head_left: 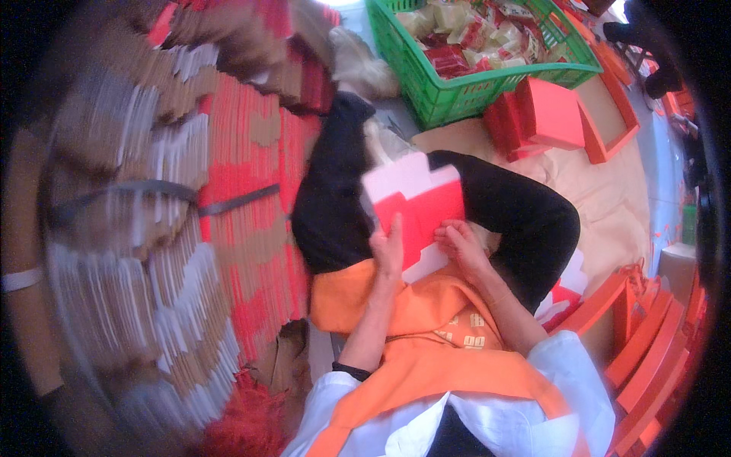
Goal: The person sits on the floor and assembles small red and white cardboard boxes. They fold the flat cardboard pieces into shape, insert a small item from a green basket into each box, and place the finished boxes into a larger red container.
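Observation:
Over my crossed legs I hold a red carton blank (438,209) with pale flaps, partly folded. My left hand (388,247) grips its left side, thumb lying up along the red face and the fingers hidden behind it. At the lower right edge my right hand (462,245) is closed, fingertips pinching the card. The pale flaps stick out at the far end and below, between my hands. Beneath the blank lies the orange apron (350,293) across my lap.
Bundled flat cartons (251,152) with a dark strap (236,199) fill the left side. A green crate (457,99) of small packets stands ahead. To its right are red boxes (552,114) and an orange-red tray (626,122). More orange-red trays (647,358) stack at the right.

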